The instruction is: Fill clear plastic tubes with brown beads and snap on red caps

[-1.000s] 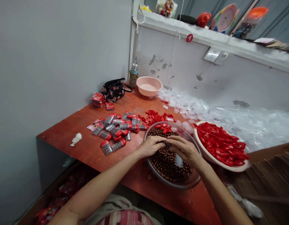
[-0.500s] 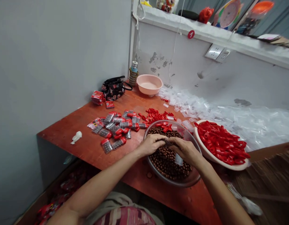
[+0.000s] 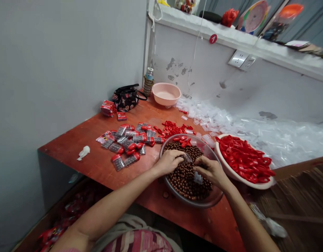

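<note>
Over a metal bowl (image 3: pixel 217 196) of brown beads (image 3: pixel 184 180), my left hand (image 3: pixel 170 161) pinches a small clear plastic case (image 3: pixel 187 158). My right hand (image 3: pixel 209 170) is just right of it, thumb and fingers curled towards each other; whether beads are between them is too small to tell. Another clear case (image 3: pixel 198 178) lies on the beads below my right hand. Red plastic pieces (image 3: pixel 186 142) rest at the bowl's far side.
Right of the bowl stands a white basin (image 3: pixel 218 151) heaped with red caps (image 3: pixel 242 159). Clear cases (image 3: pixel 282 140) cover the back right. Filled red-capped packs (image 3: pixel 131 143) lie left. Behind are a pink basin (image 3: pixel 166 94), a black bag (image 3: pixel 127 99) and a bottle (image 3: pixel 149 80).
My right hand has drawn away from my left hand, to the right and slightly down. The clear case in my left hand shows more fully. The view has shifted slightly.
</note>
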Tool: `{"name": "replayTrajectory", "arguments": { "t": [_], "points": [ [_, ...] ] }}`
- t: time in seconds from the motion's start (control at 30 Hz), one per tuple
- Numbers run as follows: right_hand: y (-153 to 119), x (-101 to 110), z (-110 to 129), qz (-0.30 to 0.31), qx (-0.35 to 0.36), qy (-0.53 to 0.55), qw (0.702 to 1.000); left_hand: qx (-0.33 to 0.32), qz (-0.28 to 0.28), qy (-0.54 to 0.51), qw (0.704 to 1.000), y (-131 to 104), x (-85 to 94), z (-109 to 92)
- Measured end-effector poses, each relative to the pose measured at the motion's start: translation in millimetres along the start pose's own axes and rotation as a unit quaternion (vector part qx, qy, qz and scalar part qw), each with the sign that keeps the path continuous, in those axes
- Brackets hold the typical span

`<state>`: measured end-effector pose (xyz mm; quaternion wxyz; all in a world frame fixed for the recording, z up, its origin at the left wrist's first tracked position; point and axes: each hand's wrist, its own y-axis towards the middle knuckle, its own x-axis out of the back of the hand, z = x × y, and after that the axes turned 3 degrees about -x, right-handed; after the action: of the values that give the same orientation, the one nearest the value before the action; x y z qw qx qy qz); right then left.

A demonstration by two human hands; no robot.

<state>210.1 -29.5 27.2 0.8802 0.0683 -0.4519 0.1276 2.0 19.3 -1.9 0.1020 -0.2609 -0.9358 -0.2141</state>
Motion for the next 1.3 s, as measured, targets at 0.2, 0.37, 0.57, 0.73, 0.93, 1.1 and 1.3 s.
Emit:
{"name": "replayTrajectory", "arguments": {
  "t": [0.2,0.37,0.57,0.73,0.93,1.1,1.3],
  "points": [
    [30.6,9.7,-24.2,-0.058,-0.001,-0.119,0.991,0.126,-0.032,-0.357,0.925,1.1,8.0,3.5],
    [80.9,2.3,-25.6,-0.113,0.051,-0.313,0.942,0.136,-0.053,-0.402,0.904,-1.5,7.3,3.8],
    [101.4,-1.5,-31.9,-0.06,0.073,-0.394,0.914,0.127,-0.097,-0.394,0.905,0.3,3.1,2.9],
    [87.6,3.9,-51.3,-0.036,0.045,-0.381,0.923,0.134,-0.141,-0.4,0.895,1.9,1.8,4.2],
    [72.7,4.2,-46.1,-0.031,0.014,-0.351,0.936,0.151,-0.137,-0.407,0.89,4.4,1.4,1.5],
    [69.4,-9.3,-31.1,-0.02,0.052,-0.373,0.926,0.177,-0.129,-0.451,0.865,6.4,3.8,-0.5],
    [68.3,-17.5,-36.3,0.011,0.075,-0.416,0.906,0.182,-0.083,-0.464,0.863,7.6,9.3,-3.2]
  ]
}}
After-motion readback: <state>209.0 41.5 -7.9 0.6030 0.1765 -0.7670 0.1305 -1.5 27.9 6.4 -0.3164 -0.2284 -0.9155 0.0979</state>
